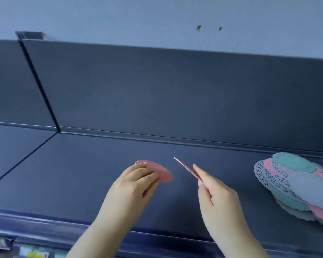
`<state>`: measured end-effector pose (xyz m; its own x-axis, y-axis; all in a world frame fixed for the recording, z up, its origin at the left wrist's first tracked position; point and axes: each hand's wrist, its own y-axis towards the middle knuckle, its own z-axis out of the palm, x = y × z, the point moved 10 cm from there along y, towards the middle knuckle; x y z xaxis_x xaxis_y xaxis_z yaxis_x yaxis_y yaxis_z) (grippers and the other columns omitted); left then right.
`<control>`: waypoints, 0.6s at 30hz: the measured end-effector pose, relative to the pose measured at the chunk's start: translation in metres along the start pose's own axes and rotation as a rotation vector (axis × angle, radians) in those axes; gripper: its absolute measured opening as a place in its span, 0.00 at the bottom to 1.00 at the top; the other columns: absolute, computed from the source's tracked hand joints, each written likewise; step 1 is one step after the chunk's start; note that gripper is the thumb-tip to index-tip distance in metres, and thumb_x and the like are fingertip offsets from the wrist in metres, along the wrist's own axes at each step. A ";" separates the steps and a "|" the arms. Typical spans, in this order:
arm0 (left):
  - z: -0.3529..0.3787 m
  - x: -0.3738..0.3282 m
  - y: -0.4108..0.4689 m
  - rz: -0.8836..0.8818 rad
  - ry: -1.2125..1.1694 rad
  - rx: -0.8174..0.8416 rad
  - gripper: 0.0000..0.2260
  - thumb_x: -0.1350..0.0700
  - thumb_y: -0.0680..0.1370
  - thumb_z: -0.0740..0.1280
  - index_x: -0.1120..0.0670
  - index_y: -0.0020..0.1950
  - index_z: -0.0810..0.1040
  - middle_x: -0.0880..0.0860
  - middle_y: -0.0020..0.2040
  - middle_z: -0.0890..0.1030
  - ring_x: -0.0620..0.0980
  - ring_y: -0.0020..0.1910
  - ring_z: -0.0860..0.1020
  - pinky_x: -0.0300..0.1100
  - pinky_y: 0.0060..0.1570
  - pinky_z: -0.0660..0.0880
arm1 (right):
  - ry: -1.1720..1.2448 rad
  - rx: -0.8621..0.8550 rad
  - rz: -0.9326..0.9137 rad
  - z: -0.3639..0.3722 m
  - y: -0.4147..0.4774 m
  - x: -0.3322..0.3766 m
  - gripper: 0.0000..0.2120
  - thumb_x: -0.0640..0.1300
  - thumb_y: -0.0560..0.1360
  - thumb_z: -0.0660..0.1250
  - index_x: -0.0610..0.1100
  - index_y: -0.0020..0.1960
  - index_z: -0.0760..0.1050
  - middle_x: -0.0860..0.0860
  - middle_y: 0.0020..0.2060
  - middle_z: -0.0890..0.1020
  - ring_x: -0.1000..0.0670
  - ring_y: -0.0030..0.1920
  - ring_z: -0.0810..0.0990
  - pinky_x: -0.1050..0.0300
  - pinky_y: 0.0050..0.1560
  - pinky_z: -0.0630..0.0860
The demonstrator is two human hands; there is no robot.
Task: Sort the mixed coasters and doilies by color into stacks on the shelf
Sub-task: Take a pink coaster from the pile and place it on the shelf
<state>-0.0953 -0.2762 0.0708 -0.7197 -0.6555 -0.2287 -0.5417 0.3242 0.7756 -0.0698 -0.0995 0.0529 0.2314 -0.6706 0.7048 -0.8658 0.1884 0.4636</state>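
Dark blue shelf (82,174) under pale blue wall (138,15). At mid-shelf, left hand (132,185) grip holding a pink coaster (164,174); right hand (216,194) grip pinching a second coaster (185,166) edge-on. Mixed pile (295,185) at shelf's right. Blurred packaging (0,243) below.

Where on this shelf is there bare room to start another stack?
Bare shelf runs from the left hand and its pink coaster out to the seam at left, and behind it to the back wall. The mixed pile crowds the right end.
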 end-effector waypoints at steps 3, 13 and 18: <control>-0.011 0.013 -0.003 0.001 -0.038 0.038 0.09 0.55 0.76 0.63 0.41 0.51 0.76 0.41 0.51 0.77 0.42 0.50 0.75 0.30 0.63 0.66 | -0.008 -0.008 0.039 0.014 -0.005 0.010 0.20 0.33 0.75 0.61 0.51 0.62 0.75 0.59 0.51 0.80 0.70 0.50 0.73 0.81 0.46 0.65; -0.022 0.033 -0.017 -0.050 0.009 0.105 0.08 0.53 0.77 0.62 0.41 0.53 0.74 0.40 0.47 0.78 0.41 0.49 0.75 0.24 0.57 0.65 | 0.037 0.180 0.104 0.059 0.000 0.011 0.18 0.36 0.77 0.58 0.51 0.63 0.74 0.57 0.48 0.80 0.69 0.46 0.73 0.79 0.45 0.65; -0.037 0.041 -0.011 -0.034 0.022 0.081 0.09 0.55 0.75 0.63 0.44 0.53 0.72 0.42 0.53 0.73 0.36 0.54 0.71 0.23 0.61 0.60 | 0.059 0.197 0.150 0.073 -0.001 0.013 0.17 0.36 0.76 0.59 0.50 0.61 0.76 0.57 0.43 0.80 0.68 0.42 0.74 0.77 0.44 0.68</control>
<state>-0.1026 -0.3322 0.0745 -0.6911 -0.6815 -0.2406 -0.5995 0.3546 0.7175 -0.0981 -0.1605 0.0226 0.1139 -0.6015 0.7907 -0.9609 0.1354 0.2414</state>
